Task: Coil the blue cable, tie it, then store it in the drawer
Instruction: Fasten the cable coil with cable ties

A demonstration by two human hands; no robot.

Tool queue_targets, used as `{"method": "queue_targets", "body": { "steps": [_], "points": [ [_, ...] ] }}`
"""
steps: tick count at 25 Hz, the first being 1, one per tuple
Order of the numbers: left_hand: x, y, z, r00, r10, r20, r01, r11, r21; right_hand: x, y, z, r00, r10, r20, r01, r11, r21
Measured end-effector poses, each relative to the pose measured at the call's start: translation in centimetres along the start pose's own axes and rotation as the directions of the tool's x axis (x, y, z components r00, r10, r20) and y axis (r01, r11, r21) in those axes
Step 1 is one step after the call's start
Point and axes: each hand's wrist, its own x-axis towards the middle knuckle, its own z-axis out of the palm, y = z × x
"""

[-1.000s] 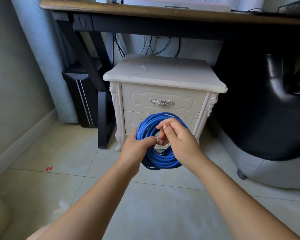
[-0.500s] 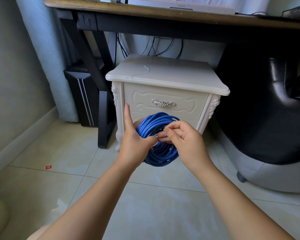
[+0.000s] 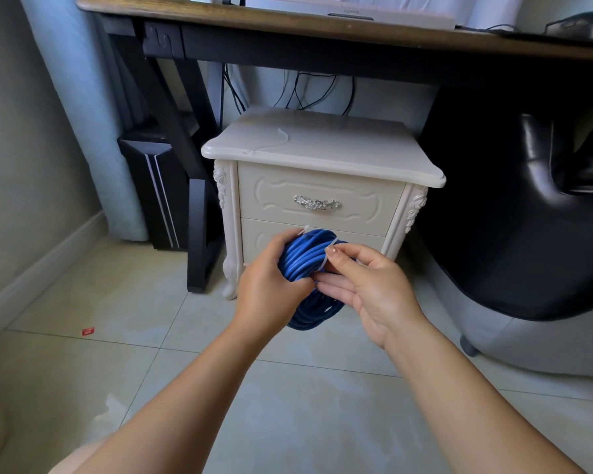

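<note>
Head: tie (image 3: 324, 258) now across blue cable (image 3: 298, 263)

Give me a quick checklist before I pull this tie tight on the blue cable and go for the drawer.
1. Coil gathered: ok, the blue cable is in loops gripped by the left hand.
2. Tie over the bundle: ok, the white tie crosses the loops.
3. Tie held: ok, the right hand pinches it.
4. Tie locked: cannot tell, the fastening is hidden.
5. Drawer open: not ok, the top drawer is closed.
6. Hand free for the drawer: not ok, both hands are busy.
</note>
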Motion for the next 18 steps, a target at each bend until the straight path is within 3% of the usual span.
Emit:
{"method": "queue_targets", "body": {
  "steps": [12, 18],
  "points": [
    [0.0, -0.4, 0.7, 0.990, 0.111, 0.088, -0.114, 0.993, 0.027, 0.7, -1.7, -1.9, 0.973, 0.210, 0.097, -0.197, 0.972, -0.132],
    [0.1, -0.2, 0.7, 0.986, 0.133, 0.099, -0.137, 0.990, 0.029, 0.9, -2.0, -2.1, 0.967, 0.223, 0.123, -0.208, 0.970, -0.125]
  ]
}}
